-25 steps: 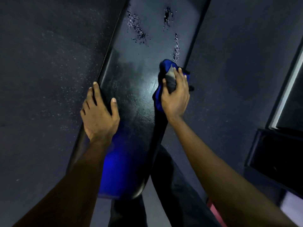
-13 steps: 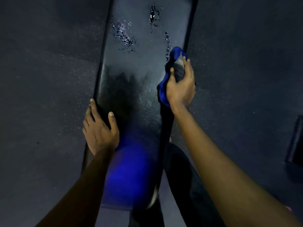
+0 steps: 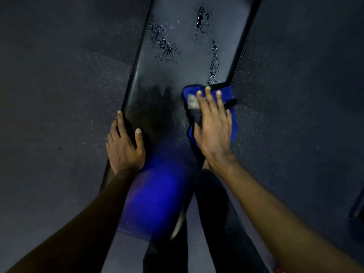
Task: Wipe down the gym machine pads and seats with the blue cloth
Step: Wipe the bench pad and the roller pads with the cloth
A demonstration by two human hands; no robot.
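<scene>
Risk of slippage: blue cloth (image 3: 232, 123) pressed under flat-fingered right hand (image 3: 213, 131), overhanging bench pad (image 3: 177, 71) at its right edge; left hand (image 3: 123, 148) gripping its left edge. Unwiped droplets (image 3: 163, 44) farther up, easily smeared.

Speckled floor, dark trousers

A dark speckled floor (image 3: 59, 95) spreads out to either side of the fingers (image 3: 208, 99). Dark trousers (image 3: 216, 223) stand below them, and a dark boxy object (image 3: 357, 211) sits low, far to their right.
</scene>
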